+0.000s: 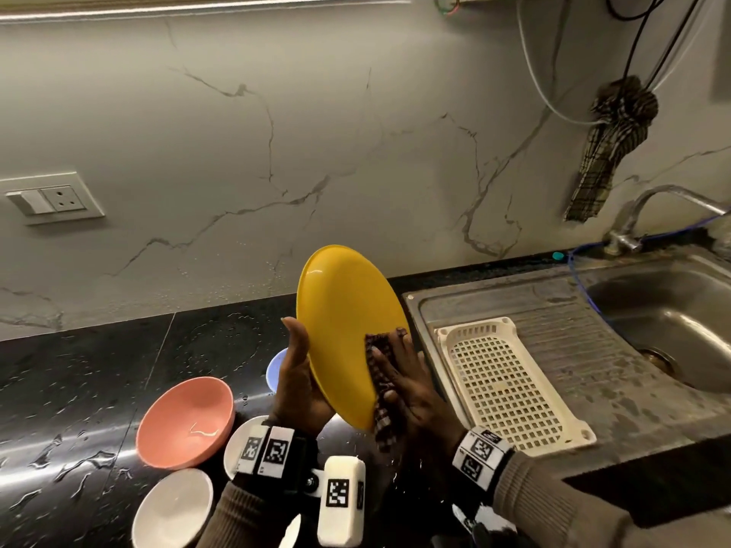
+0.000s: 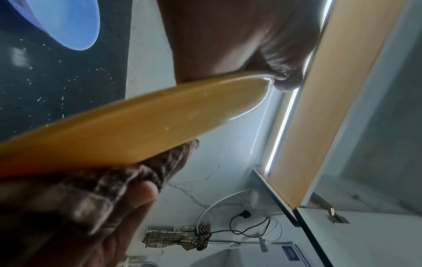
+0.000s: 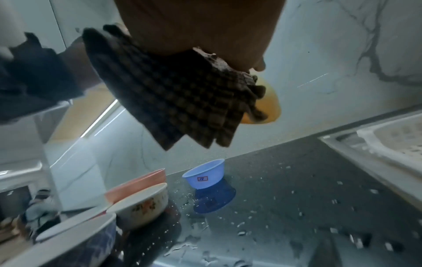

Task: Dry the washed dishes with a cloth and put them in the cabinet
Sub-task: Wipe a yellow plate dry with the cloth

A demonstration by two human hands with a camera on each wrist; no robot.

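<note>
A: Entry — yellow plate (image 1: pixel 344 330) is held up on edge, tilted, above the black counter (image 1: pixel 79 389), just left of the sink's drainboard (image 1: pixel 573 334).

B: Grip on it?

A: Left hand (image 1: pixel 296 381) holds the plate's left rim: palm behind it, thumb up along the edge, fingers wrapped behind. The left wrist view shows the rim (image 2: pixel 137 122) edge-on with a fingertip hooked over its far end.

B: And the other hand?

A: Right hand (image 1: pixel 411 385) presses a dark checked cloth (image 1: pixel 381 385) flat against the plate's lower right face. Fingers lie mostly straight over the cloth, the thumb pinning it (cloth folds hang below the palm in the right wrist view (image 3: pixel 182 99)).

B: Surroundings, taken from the plate?

A: Directly below and behind it — a small blue bowl (image 3: pixel 205 175), upright on the wet counter. Lower left of the plate: a pink bowl (image 1: pixel 186 423), then two white bowls (image 1: pixel 174 508), one with a floral pattern (image 3: pixel 143 204). Right of the plate, a cream perforated tray (image 1: pixel 510 385) sits on the drainboard; the sink basin (image 1: pixel 672 322) and tap (image 1: pixel 648 207) lie further right. Up and right of the plate, a second checked cloth (image 1: pixel 605 152) hangs knotted on cables at the marble wall.
</note>
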